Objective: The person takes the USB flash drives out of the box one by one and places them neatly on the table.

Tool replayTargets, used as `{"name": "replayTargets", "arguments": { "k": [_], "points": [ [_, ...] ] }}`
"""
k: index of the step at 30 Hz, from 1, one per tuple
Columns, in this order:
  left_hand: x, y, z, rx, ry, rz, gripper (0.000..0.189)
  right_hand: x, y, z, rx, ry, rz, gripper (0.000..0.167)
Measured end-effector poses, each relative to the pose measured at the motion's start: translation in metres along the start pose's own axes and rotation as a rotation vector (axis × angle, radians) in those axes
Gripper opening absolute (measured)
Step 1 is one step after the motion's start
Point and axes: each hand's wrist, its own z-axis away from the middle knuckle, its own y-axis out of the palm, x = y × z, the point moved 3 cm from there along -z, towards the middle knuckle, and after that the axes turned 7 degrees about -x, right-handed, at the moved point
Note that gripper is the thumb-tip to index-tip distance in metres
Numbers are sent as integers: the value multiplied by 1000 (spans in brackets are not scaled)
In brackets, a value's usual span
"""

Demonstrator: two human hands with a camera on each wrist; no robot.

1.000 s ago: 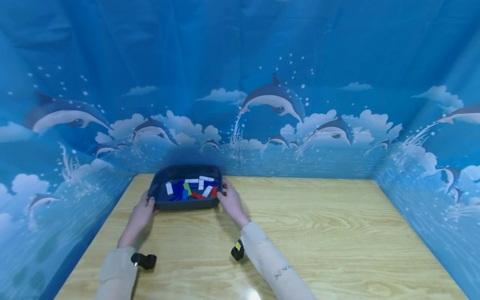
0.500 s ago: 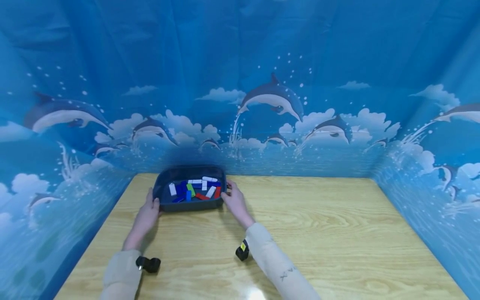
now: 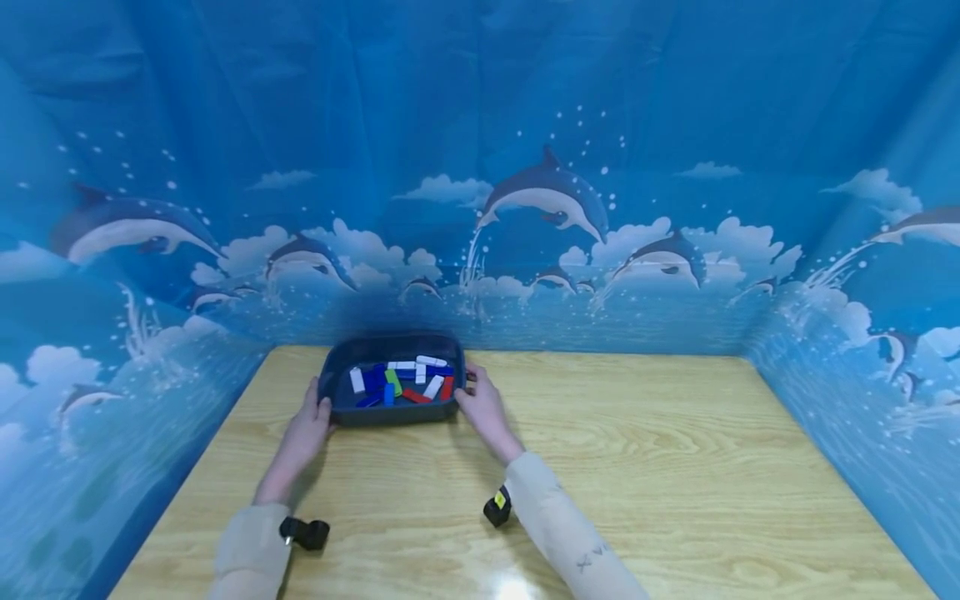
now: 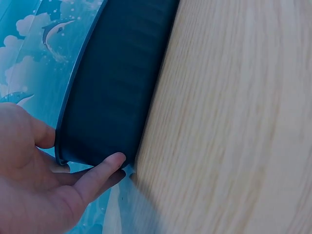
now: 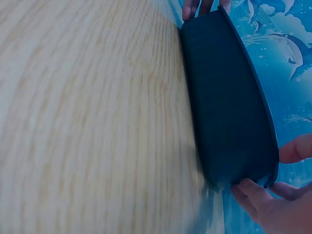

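A dark rectangular plastic bin (image 3: pixel 397 416) sits at the back left of the table, holding several small oblong pieces in white, blue, red and green, such as the green one (image 3: pixel 393 382). My left hand (image 3: pixel 303 429) grips its left end, thumb at the rim and fingers against the end wall. At the opposite end my right hand (image 3: pixel 484 413) holds it in the same way. In the left wrist view the long side of the bin (image 4: pixel 112 87) runs along the tabletop. From the right wrist the bin's wall (image 5: pixel 229 97) shows with fingers of both hands at its ends.
The wood-grain table (image 3: pixel 637 467) extends to the right and toward me. A blue curtain (image 3: pixel 480 317) printed with dolphins stands behind the bin and along both sides. Small black cameras, the left one (image 3: pixel 306 533) and the right one (image 3: pixel 497 507), hang at my wrists.
Both hands have shifted to the right together, carrying the bin a short way along the back of the table. The pieces inside have travelled with it, and the grip looks the same.
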Motion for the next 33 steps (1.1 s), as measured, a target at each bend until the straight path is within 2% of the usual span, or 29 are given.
{"name": "replayTargets", "arguments": {
  "k": [6,17,24,33],
  "points": [
    [-2,3,2,-6,-23,37,61,-2,-6,2,-11,-7,-11,54],
    [-6,11,3,16,5,50,61,-4,-18,8,-39,3,4,54],
    [-12,18,5,26,34,63,62,-3,-31,12,-48,13,43,52],
    [-22,33,8,8,91,69,60,-8,-52,12,-54,27,75,50]
  ]
}}
